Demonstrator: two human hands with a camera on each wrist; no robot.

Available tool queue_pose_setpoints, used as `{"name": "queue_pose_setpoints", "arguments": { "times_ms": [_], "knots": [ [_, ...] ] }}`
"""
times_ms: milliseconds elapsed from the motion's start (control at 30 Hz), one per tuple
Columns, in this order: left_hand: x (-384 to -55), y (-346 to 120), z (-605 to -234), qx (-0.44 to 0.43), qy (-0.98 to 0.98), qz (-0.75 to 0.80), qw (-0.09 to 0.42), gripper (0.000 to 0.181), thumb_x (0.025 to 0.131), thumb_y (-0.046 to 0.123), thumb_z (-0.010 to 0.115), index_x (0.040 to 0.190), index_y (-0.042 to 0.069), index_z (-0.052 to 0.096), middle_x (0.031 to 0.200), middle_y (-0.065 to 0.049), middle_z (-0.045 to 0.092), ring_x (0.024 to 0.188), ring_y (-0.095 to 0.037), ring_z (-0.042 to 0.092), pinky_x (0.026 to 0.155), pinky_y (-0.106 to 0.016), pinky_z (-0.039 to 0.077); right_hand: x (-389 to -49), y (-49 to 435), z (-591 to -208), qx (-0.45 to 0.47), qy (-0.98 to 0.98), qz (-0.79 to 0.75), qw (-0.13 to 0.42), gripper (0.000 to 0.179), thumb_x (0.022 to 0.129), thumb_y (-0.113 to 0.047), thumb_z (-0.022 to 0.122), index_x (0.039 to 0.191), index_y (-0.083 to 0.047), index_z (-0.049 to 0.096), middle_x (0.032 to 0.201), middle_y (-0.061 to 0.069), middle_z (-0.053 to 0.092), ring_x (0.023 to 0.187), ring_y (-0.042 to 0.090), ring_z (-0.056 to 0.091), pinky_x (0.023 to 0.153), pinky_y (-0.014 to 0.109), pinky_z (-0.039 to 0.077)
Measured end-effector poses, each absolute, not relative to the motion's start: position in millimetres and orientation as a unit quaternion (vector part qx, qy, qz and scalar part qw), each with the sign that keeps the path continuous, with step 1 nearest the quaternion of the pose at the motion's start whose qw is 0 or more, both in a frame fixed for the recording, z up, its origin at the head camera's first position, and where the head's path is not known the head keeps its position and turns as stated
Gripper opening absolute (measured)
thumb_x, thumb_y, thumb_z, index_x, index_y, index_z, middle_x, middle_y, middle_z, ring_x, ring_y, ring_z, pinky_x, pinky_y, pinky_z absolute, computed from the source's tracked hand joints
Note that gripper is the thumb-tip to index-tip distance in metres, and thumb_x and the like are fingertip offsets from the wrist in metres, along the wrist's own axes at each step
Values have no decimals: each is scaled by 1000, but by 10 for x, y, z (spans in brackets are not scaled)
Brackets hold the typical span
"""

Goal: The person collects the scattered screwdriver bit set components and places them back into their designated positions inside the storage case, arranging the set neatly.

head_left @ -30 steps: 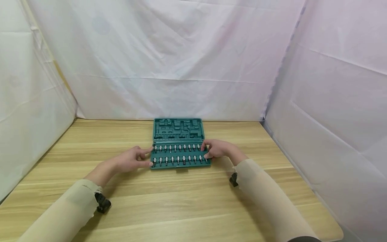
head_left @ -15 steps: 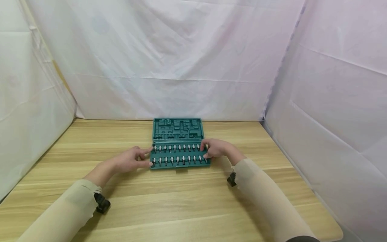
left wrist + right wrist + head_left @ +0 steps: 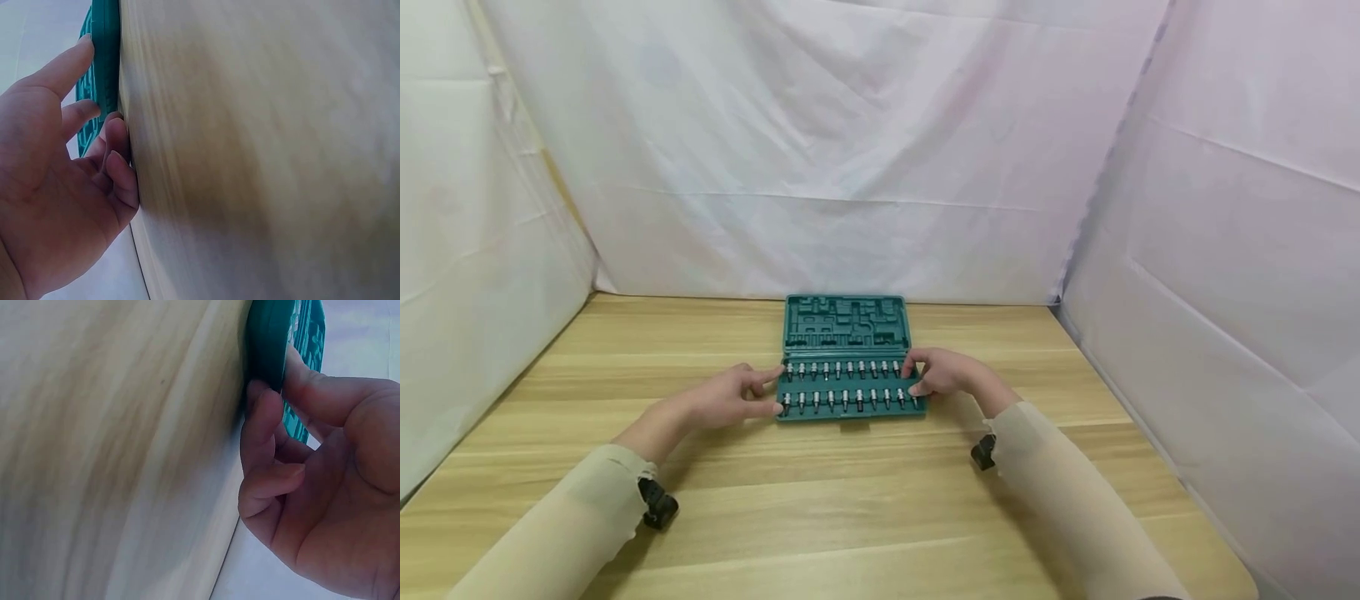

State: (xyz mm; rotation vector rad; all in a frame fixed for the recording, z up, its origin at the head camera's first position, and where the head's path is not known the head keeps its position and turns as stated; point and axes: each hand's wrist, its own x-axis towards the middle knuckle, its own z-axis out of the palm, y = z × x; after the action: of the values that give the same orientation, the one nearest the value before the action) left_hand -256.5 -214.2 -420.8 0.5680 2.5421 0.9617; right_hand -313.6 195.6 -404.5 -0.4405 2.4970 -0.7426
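An unfolded green plastic case [image 3: 841, 386] of bit sockets lies on the table, its lid [image 3: 846, 322] leaning back at the far side. Two rows of silver bit sockets [image 3: 860, 400] fill its near half. At the left edge, my left hand [image 3: 727, 398] touches the case with thumb and forefinger stretched out; its other fingers curl by the tabletop in the left wrist view. My right hand [image 3: 946, 372] holds the right edge, thumb over the rim and fingers bent against the side, as the right wrist view shows. Its fingers cover the rows' right ends.
The wooden table [image 3: 820, 517] ends at a white cloth backdrop [image 3: 835, 167] behind the case. Cloth walls stand at left and right too. A small black device [image 3: 658, 504] sits at the left cuff, another [image 3: 983, 452] at the right cuff.
The head view has shifted very slightly. Both hands stay at the two ends of the case, and the case lies unfolded as before.
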Motion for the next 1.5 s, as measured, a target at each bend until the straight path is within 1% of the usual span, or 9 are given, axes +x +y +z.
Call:
{"name": "queue_pose_setpoints", "arguments": {
  "times_ms": [267, 467, 667, 767, 867, 1100, 1233, 1367, 1500],
  "knots": [
    [-2566, -2142, -4215, 204, 900, 338, 185, 85, 104, 45, 76, 173, 17, 35, 118, -14, 52, 98, -24, 53, 81, -38, 50, -3123, 2134, -4150, -195, 901, -305, 240, 29, 107, -25, 75, 134, -19, 71, 95, 5, 71, 80, 19, 59, 78, 34, 50],
    [-2575, -2137, -4229, 205, 900, 337, 186, 85, 104, 47, 75, 173, 17, 35, 118, -14, 52, 98, -24, 53, 81, -38, 50, -3153, 2301, -4210, -202, 893, -340, 214, 30, 108, -33, 73, 136, -23, 74, 103, 7, 72, 84, 22, 64, 79, 37, 53],
    [-2570, -2134, -4217, 202, 900, 339, 183, 85, 104, 46, 76, 173, 15, 35, 115, -14, 50, 98, -24, 52, 81, -38, 49, -3277, 2385, -4130, -161, 893, -382, 174, 36, 111, -41, 67, 139, -20, 73, 111, 12, 74, 88, 27, 69, 81, 41, 56],
    [-2570, -2136, -4211, 202, 900, 340, 182, 85, 104, 45, 76, 172, 15, 35, 113, -13, 48, 96, -24, 50, 80, -38, 48, -3368, 2373, -4105, -140, 891, -402, 161, 43, 112, -43, 63, 144, -14, 69, 118, 16, 73, 92, 28, 69, 80, 40, 57],
    [-2571, -2138, -4205, 202, 900, 340, 182, 85, 104, 45, 76, 172, 15, 35, 112, -13, 48, 95, -24, 49, 80, -38, 47, -3469, 2337, -4093, -127, 886, -421, 147, 49, 114, -44, 59, 149, -9, 64, 131, 19, 70, 102, 30, 69, 83, 40, 58],
    [-2576, -2149, -4203, 198, 901, 341, 181, 85, 104, 46, 76, 173, 16, 35, 115, -14, 50, 96, -24, 52, 80, -38, 49, -3710, 2192, -4104, -90, 860, -487, 122, 59, 117, -46, 50, 158, -4, 55, 151, 23, 63, 129, 39, 66, 105, 51, 58],
    [-2578, -2148, -4199, 197, 902, 339, 180, 84, 104, 45, 76, 173, 18, 35, 115, -14, 51, 97, -24, 52, 80, -38, 50, -3802, 2102, -4109, -71, 836, -531, 122, 64, 118, -48, 47, 165, -5, 46, 158, 25, 57, 140, 42, 62, 116, 56, 52],
    [-2578, -2141, -4190, 196, 904, 335, 181, 83, 105, 44, 75, 173, 18, 36, 115, -13, 51, 97, -24, 52, 79, -38, 49, -3847, 2002, -4109, -61, 820, -553, 131, 68, 118, -49, 47, 170, -6, 37, 163, 26, 52, 146, 43, 57, 120, 57, 49],
    [-2579, -2136, -4186, 196, 904, 334, 181, 83, 104, 44, 76, 172, 18, 36, 115, -13, 51, 97, -24, 52, 80, -37, 50, -3872, 1918, -4116, -56, 810, -566, 140, 71, 117, -52, 45, 172, -8, 34, 167, 25, 47, 150, 43, 54, 123, 56, 46]
  ]
}}
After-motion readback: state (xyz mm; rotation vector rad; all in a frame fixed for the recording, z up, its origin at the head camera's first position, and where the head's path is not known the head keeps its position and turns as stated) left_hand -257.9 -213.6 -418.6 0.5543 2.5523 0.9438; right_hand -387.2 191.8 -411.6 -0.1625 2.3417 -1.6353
